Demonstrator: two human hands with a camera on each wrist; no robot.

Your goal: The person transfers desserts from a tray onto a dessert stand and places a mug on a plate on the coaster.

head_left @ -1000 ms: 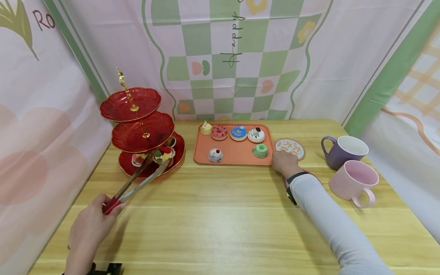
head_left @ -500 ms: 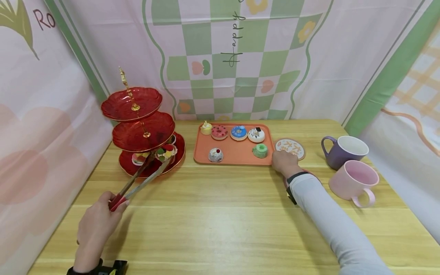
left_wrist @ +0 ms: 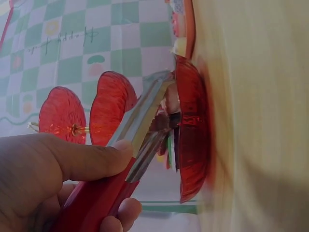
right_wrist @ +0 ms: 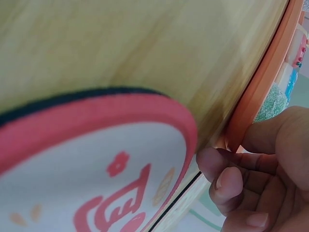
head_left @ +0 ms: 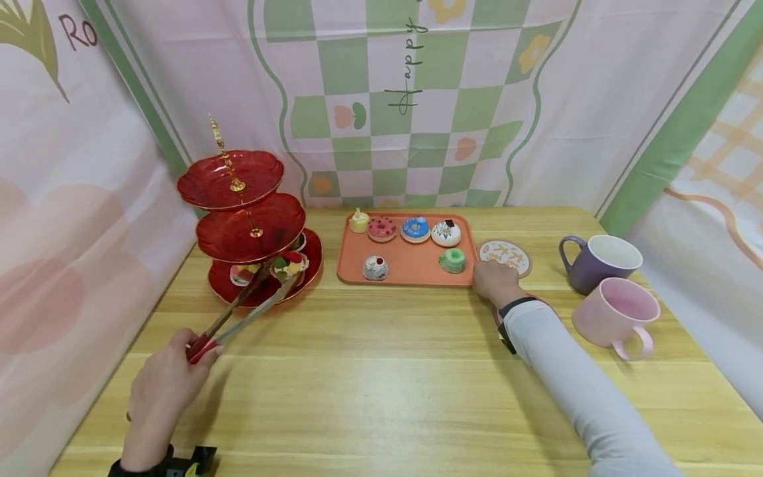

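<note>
Fruit tart [head_left: 289, 265] is sitting on the bottom plate of the red three-tier stand [head_left: 241, 228] at the table's far-left corner, tong tips [head_left: 269, 281] closing around it. Left hand [head_left: 163, 387] is squeezing the red-handled tongs [left_wrist: 140, 145], thumb and fingers pinching the handles together. Right hand [head_left: 496, 283] is bracing the orange tray [head_left: 411, 275] at its near-right corner, fingers [right_wrist: 227, 176] curled against the rim, beside a coaster [head_left: 505, 256]. To place it well, I'd judge: tart should be flat on the plate before easing the squeeze, tips clear of the tier above. Purple mug [head_left: 599, 263] and pink mug [head_left: 616, 318] are standing toward the right edge.
</note>
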